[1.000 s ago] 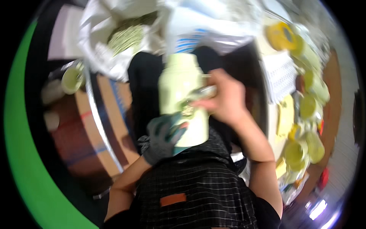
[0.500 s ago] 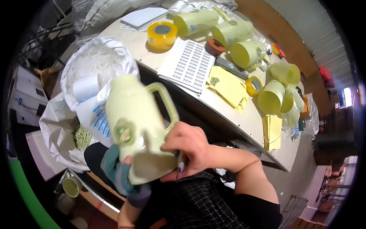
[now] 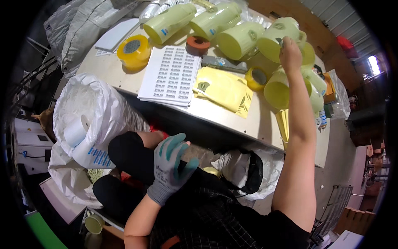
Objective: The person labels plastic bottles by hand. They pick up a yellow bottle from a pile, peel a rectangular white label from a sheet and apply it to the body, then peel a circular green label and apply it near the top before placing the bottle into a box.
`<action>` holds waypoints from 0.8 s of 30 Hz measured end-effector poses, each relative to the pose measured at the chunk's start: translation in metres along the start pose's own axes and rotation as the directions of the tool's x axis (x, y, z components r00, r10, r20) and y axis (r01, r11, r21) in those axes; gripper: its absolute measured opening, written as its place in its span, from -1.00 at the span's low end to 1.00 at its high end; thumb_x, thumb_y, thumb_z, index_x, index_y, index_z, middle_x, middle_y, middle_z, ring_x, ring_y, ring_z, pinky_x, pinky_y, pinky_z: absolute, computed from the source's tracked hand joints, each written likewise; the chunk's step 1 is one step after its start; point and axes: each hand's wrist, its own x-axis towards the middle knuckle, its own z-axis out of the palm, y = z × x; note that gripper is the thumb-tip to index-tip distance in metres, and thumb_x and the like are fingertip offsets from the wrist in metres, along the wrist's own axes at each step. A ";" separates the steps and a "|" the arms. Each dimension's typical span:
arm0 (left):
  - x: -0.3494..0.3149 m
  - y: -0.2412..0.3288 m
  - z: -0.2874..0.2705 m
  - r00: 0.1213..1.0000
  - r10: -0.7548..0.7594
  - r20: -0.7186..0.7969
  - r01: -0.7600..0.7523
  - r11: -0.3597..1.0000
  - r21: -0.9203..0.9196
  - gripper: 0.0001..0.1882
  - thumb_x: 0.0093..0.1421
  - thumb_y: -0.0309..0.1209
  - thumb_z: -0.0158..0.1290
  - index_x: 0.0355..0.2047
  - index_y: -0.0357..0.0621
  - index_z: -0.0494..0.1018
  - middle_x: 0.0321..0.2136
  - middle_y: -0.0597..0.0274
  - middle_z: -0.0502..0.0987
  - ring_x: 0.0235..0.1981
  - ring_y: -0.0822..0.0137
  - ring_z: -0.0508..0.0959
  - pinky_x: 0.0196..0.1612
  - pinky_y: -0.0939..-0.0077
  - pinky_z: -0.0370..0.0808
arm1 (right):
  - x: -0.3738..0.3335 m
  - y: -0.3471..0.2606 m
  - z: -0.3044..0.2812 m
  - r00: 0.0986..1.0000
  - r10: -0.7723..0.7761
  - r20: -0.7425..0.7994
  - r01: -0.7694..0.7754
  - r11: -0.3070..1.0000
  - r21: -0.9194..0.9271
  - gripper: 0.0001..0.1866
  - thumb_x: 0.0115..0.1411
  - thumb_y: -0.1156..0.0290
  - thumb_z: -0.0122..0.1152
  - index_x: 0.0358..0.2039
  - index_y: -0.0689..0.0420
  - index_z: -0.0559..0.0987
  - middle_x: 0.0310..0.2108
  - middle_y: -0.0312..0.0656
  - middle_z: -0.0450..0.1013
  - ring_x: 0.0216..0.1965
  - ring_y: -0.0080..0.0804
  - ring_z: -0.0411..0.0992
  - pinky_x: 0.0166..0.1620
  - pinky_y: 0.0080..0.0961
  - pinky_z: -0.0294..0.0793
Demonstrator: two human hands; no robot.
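Observation:
My left hand point(image 3: 168, 168), in a grey and teal glove, is raised over my lap with its fingers apart and holds nothing. My bare right hand point(image 3: 291, 54) reaches far across the table, its fingers curled closed. A small dark end shows at the fingers, too small to name. Right behind this hand a pale green plastic jug body point(image 3: 273, 37) lies on its side, its round end toward me; whether the hand touches it I cannot tell. Beside it lie similar jug bodies point(image 3: 240, 40), and more point(image 3: 277, 89) lie below, partly behind my forearm.
On the table point(image 3: 161, 106) are label sheets point(image 3: 168, 74), yellow printed sheets point(image 3: 224, 89), a large yellow tape roll point(image 3: 133, 52), a brown tape roll point(image 3: 197, 45) and a smaller yellow roll point(image 3: 257, 78). A white sack point(image 3: 93, 108) stands at the left. A white bag point(image 3: 269, 174) sits below the table edge.
The jug body has left my lap and now lies among the others at the back right. My right arm has stretched out there. My left hand has let go and opened.

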 end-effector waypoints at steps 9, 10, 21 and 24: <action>-0.049 -0.023 0.009 0.979 -0.194 0.069 0.197 0.980 -0.034 -0.45 0.05 -0.54 0.34 0.09 -0.14 0.48 0.14 0.00 0.54 0.12 -0.07 0.53 0.18 0.10 0.46 | -0.138 -0.178 -0.045 0.844 -0.122 0.522 -0.214 0.816 0.537 -0.50 -0.12 0.13 0.66 -0.19 0.02 0.65 -0.09 -0.22 0.55 -0.16 -0.16 0.57 -0.15 -0.21 0.60; -0.052 -0.023 0.008 0.976 -0.197 0.091 0.200 0.979 -0.030 -0.45 0.05 -0.54 0.34 0.09 -0.14 0.48 0.13 0.01 0.54 0.12 -0.07 0.53 0.18 0.10 0.46 | -0.149 -0.186 -0.043 0.855 -0.118 0.505 -0.203 0.819 0.536 -0.53 -0.09 0.16 0.64 -0.20 0.03 0.65 -0.09 -0.23 0.55 -0.13 -0.18 0.56 -0.14 -0.22 0.61; -0.085 -0.023 0.014 0.935 -0.347 0.075 0.355 0.920 -0.169 -0.51 0.07 -0.52 0.36 0.03 -0.18 0.54 0.08 0.04 0.58 0.07 -0.01 0.57 0.11 0.17 0.52 | -0.160 -0.205 -0.079 0.925 -0.281 0.254 0.017 0.699 0.715 -0.62 -0.08 0.65 0.34 -0.19 0.04 0.65 -0.28 -0.19 0.63 -0.27 -0.10 0.60 -0.20 -0.27 0.61; -0.094 -0.028 0.014 0.955 -0.291 0.055 0.295 0.952 -0.087 -0.54 0.06 -0.51 0.37 0.01 -0.15 0.56 0.05 0.08 0.60 0.06 0.00 0.59 0.12 0.15 0.51 | -0.206 -0.259 -0.121 0.750 -0.511 0.420 -0.198 0.432 0.880 -0.69 0.04 0.60 0.24 -0.16 0.06 0.63 -0.36 -0.08 0.59 -0.30 -0.05 0.59 -0.23 -0.18 0.58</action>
